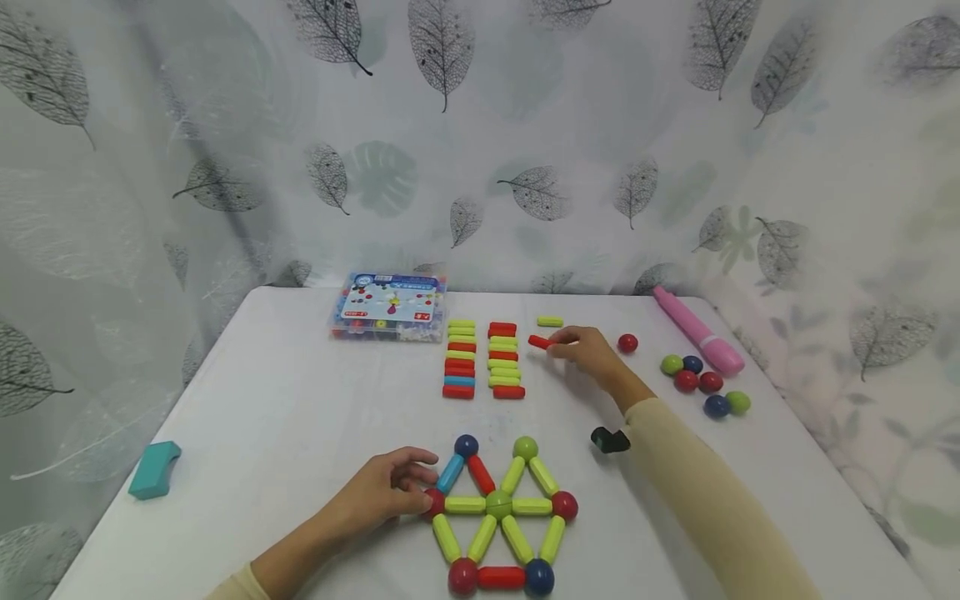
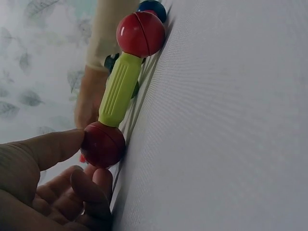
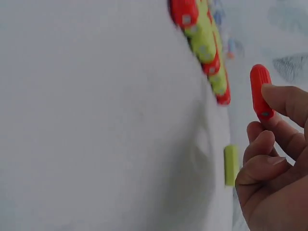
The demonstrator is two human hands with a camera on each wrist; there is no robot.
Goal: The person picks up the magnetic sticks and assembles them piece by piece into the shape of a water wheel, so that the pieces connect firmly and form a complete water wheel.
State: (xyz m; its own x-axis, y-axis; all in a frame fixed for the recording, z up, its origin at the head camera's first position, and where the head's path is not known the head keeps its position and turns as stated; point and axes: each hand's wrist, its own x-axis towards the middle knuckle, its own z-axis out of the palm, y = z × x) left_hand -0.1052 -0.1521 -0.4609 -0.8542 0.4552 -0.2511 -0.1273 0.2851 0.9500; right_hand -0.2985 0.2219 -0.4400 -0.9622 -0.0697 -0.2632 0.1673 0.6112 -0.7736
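My left hand (image 1: 378,492) is at the left corner of a flat figure built of magnetic rods and balls. Its thumb and fingertips pinch the red ball (image 2: 103,144) there, from which a yellow-green rod (image 2: 119,91) runs to another red ball (image 2: 140,34). A green ball (image 1: 498,504) forms the figure's centre, with rods spreading from it. Over the back of the table, my right hand (image 1: 588,354) pinches a red rod (image 3: 261,91) between thumb and fingers. Just beyond it lies a single yellow-green rod (image 1: 550,322).
Left of my right hand are two columns of rods, one nearer (image 1: 504,358) and one farther left (image 1: 461,358). A labelled plastic box (image 1: 390,308) stands behind. At right lie loose balls (image 1: 686,382) and a pink bottle-like object (image 1: 697,332); at far left, a teal block (image 1: 154,470).
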